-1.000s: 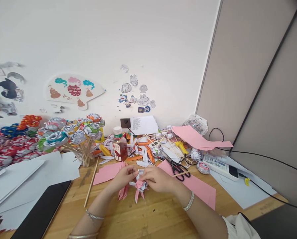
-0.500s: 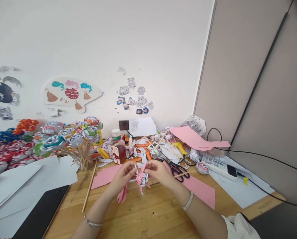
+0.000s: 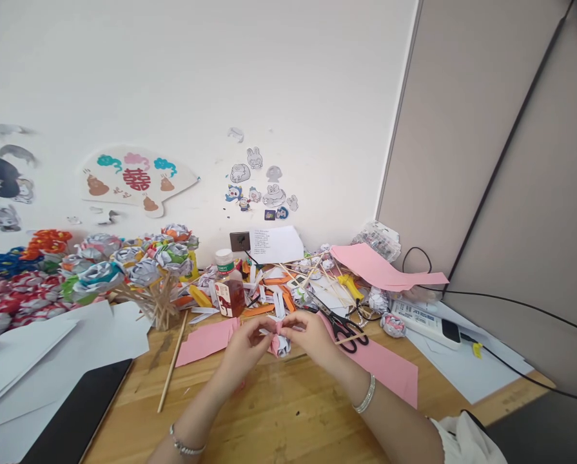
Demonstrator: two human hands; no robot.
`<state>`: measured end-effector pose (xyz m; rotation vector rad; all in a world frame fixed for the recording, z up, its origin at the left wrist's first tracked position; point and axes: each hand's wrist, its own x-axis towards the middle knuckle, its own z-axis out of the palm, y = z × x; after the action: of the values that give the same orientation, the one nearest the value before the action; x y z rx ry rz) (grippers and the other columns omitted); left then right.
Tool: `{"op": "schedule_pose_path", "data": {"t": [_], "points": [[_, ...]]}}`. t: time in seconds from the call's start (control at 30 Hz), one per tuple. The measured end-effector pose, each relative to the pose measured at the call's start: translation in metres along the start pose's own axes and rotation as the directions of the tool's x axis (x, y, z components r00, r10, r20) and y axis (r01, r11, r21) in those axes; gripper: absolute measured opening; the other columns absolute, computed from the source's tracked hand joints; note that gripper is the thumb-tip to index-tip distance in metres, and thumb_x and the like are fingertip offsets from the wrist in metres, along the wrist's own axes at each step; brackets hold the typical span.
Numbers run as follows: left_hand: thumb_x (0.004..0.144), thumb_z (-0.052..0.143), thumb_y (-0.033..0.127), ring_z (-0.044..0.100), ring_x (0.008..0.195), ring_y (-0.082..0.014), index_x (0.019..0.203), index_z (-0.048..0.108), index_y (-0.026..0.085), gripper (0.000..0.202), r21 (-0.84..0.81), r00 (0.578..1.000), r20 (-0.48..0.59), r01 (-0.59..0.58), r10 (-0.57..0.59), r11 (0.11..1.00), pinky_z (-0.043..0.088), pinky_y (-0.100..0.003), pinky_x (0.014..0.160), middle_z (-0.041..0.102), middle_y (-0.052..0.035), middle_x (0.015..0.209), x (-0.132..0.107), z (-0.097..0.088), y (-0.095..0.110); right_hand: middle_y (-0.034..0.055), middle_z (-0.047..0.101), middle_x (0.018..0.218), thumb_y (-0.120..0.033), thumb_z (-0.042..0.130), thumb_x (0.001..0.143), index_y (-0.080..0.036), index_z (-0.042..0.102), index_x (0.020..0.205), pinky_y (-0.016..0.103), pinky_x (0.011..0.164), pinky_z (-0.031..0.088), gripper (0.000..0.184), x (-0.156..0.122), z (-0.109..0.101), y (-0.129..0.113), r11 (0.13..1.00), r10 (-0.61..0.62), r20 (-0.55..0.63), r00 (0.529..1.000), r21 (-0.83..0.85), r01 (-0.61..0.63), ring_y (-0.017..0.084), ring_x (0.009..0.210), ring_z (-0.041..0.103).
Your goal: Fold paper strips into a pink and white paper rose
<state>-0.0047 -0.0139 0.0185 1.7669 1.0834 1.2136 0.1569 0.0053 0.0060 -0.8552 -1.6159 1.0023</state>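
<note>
Between my hands, just above the table, is a small pink and white folded-paper flower (image 3: 282, 347). My left hand (image 3: 249, 343) pinches its pink part from the left, thumb and fingers together. From the right, my right hand (image 3: 303, 332) grips the upper pink strip with thumb and forefinger. The fingers hide part of the flower. Pink paper (image 3: 205, 340) lies left of my left hand. Black-handled scissors (image 3: 349, 335) rest on another pink sheet (image 3: 389, 374) beside my right wrist.
A wooden stick (image 3: 173, 364) and a dark flat tablet-like slab (image 3: 78, 412) lie to the left. Paper flowers on sticks (image 3: 146, 270) stand behind white sheets (image 3: 27, 367). A bottle of reddish liquid (image 3: 229, 287) stands amid paper scraps. A white power strip (image 3: 426, 322) with a cable lies right.
My left hand has moved right, closer to my right hand, and now covers more of the flower. The flower has turned, and its pink strips are pinched together at the top.
</note>
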Motion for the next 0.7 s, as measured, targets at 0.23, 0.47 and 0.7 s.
{"op": "schedule_pose_path", "data": {"t": [0.23,0.47,0.7], "points": [[0.074,0.057,0.034,0.064,0.064,-0.0162,0.089,0.065,0.017,0.024,-0.021,0.998,-0.05,-0.023,0.021,1.0,0.055,-0.029,0.058,0.068,-0.0045,0.08,-0.004,0.004,0.002,0.0031,0.069,0.079,-0.02,0.065,0.075,-0.02,0.07,0.076,0.026,0.069,0.047,0.005,-0.004,-0.001,-0.006,0.934,-0.177,-0.081,0.981,-0.328,0.141,0.017,0.077,0.062],[0.077,0.059,0.031,0.062,0.054,-0.0136,0.082,0.059,0.019,0.014,-0.012,0.993,-0.114,-0.006,0.004,1.0,0.051,-0.024,0.052,0.061,0.0024,0.061,-0.007,0.009,0.0,0.0025,0.066,0.073,-0.023,0.065,0.078,-0.019,0.067,0.073,0.026,0.068,0.044,0.006,-0.008,0.001,-0.003,0.846,-0.334,-0.086,0.938,-0.467,0.259,0.016,0.073,0.06],[0.078,0.057,0.041,0.056,0.061,-0.0132,0.071,0.053,0.019,0.024,0.125,1.0,-0.014,-0.006,0.007,0.992,0.044,-0.023,0.055,0.057,0.0015,0.069,-0.003,-0.001,0.005,-0.0005,0.065,0.069,-0.024,0.068,0.074,-0.018,0.064,0.068,0.023,0.063,0.043,0.009,-0.005,-0.001,-0.008,0.945,-0.113,0.001,0.994,-0.31,0.108,0.014,0.069,0.06]]}}
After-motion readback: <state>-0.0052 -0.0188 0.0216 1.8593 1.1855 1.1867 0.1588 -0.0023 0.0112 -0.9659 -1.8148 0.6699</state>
